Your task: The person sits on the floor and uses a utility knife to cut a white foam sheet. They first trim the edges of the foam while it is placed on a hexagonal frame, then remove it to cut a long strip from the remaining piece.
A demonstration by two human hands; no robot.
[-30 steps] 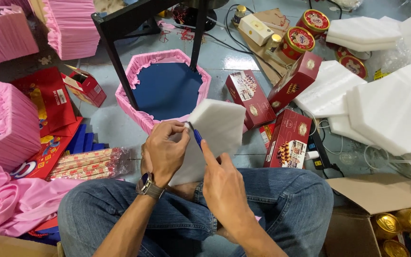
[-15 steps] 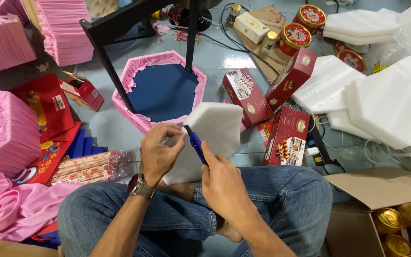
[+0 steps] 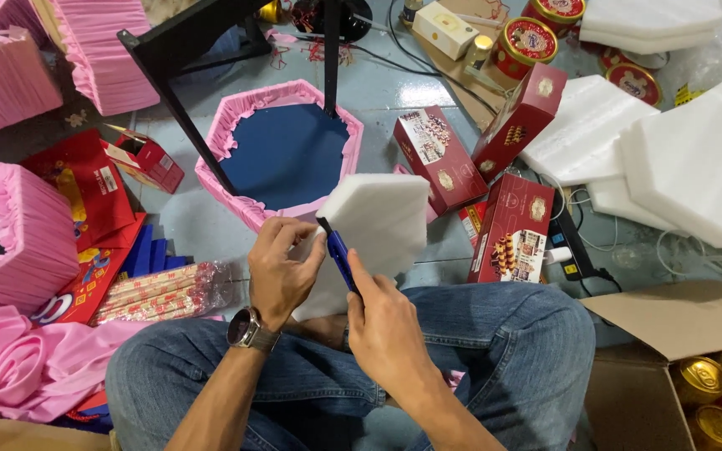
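Observation:
I sit on the floor with a white hexagonal foam pad [image 3: 382, 221] held over my knees. My left hand [image 3: 282, 267], with a watch on the wrist, grips the pad's left edge. My right hand [image 3: 386, 330] holds a blue utility knife [image 3: 340, 255], whose blade rests against the pad's left side between my two hands. Just beyond the pad lies a pink pleated hexagonal box [image 3: 286, 154] with a dark blue inside.
Red snack boxes [image 3: 511, 225] lie to the right, with round red tins [image 3: 524, 46] behind them. White foam pads [image 3: 695, 163] are stacked at the right. Pink pleated boxes [image 3: 10, 242] stand at the left. A black metal stand [image 3: 202, 50] rises behind. Gold cans [image 3: 712, 388] fill a carton.
The knife has come into view between my hands and moved along the pad's left edge. My left hand has shifted lower on the pad.

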